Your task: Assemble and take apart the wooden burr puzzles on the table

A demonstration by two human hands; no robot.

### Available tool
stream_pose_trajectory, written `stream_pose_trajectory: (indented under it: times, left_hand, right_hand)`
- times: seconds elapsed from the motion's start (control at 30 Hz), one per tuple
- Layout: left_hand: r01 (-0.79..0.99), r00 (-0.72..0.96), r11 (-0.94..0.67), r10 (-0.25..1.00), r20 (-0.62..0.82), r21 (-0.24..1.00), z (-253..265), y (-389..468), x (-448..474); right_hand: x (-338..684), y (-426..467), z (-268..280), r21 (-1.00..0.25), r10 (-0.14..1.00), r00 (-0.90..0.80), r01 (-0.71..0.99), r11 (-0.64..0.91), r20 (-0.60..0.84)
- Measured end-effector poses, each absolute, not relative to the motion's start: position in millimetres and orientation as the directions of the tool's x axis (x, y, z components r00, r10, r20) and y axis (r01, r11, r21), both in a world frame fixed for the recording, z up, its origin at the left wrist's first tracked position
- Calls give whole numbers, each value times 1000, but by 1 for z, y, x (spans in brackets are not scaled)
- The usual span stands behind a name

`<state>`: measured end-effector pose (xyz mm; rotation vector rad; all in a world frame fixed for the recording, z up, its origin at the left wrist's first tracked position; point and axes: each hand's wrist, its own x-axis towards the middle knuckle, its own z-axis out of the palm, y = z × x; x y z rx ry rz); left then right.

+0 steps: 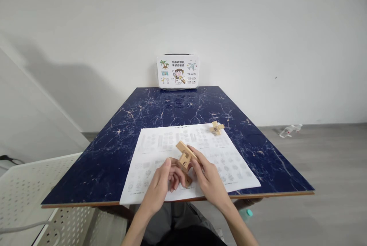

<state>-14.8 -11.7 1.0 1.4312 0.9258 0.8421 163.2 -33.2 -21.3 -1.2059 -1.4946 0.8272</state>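
Observation:
Light wooden puzzle blocks [185, 159], notched and bearing dark printed marks, are held together over the sheet near the table's front edge. My left hand [161, 180] curls its fingers around their left and lower side. On the other side, my right hand [210, 180] pinches the blocks between thumb and fingers. One block end sticks out below, between the hands; how the pieces interlock is partly hidden by my fingers. A printed instruction sheet [241, 171] lies beneath, with rows of small grey diagrams. At its far right corner rests a cross-shaped wooden piece [216, 128].
The dark blue marbled table [114, 158] has a white illustrated case [177, 72] standing at its back against the wall. A white perforated surface [25, 185] adjoins on the left. On the floor are a clear plastic bottle [290, 130] and a teal-capped item [249, 212].

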Motion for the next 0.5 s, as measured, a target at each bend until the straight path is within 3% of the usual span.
stream_pose_trajectory:
  times: [0.13, 0.3, 0.4, 0.5]
  left_hand:
    - [39, 269, -80, 961, 67, 996, -3, -10, -14]
    - [78, 358, -122, 930, 86, 990, -2, -8, -20]
    - [66, 343, -110, 936, 81, 992, -1, -7, -24]
    - [-7, 262, -115, 958, 113, 993, -4, -6, -25]
  right_hand:
    - [163, -37, -10, -975, 973, -67, 6, 223, 222]
    - [153, -41, 2, -950, 953, -258, -302, 77, 160]
    - [147, -41, 5, -933, 948, -292, -360, 12, 125]
    - [144, -40, 0, -957, 965, -234, -286, 51, 122]
